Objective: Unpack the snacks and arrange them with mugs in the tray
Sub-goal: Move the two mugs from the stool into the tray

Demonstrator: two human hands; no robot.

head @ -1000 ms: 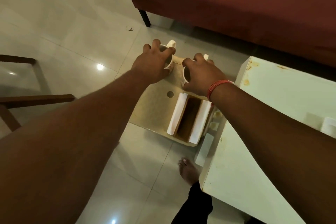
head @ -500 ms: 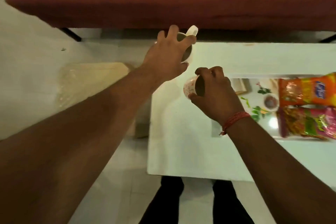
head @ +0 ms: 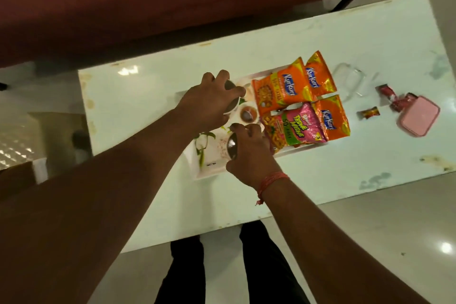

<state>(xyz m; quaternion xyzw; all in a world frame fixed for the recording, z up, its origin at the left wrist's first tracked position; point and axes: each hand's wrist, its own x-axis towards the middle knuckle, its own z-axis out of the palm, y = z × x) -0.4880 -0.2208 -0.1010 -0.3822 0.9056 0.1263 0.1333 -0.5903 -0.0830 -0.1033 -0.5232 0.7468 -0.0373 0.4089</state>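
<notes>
— Over the left end of the tray point(head: 209, 172), both hands are busy. Left hand point(head: 206, 103) has its fingers curled over the rim of a white mug point(head: 233, 106); right hand point(head: 249, 153) grips a second mug point(head: 228, 149) the same way, from above.

— Are the mugs down yet?

— Hard to say. Both sit low over the tray's floral end, the left one farther from the person, the right one nearer, but I cannot tell whether either base touches.

— And the snacks?

— Four packets fill the tray's right half. Two orange Kurkure packets point(head: 286, 87) point(head: 319, 76) lie along the far side, a pink Tedhe Medhe packet point(head: 293, 128) sits near, just beside the right hand, and a third orange Kurkure packet point(head: 330, 118) overlaps its right edge.

— Anything off the tray?

— Further right on the white table point(head: 138, 103), a clear container point(head: 350, 81) lies just past the packets. Then a small wrapped candy point(head: 369, 113), a red wrapper point(head: 387, 92), and a pink lid point(head: 418, 116) with more red wrappers at its corner.

— Around the table?

— A maroon sofa point(head: 148, 2) runs along the far side, and the person's dark trousers point(head: 182, 274) show at the near edge, above a pale tiled floor point(head: 370, 242).
</notes>
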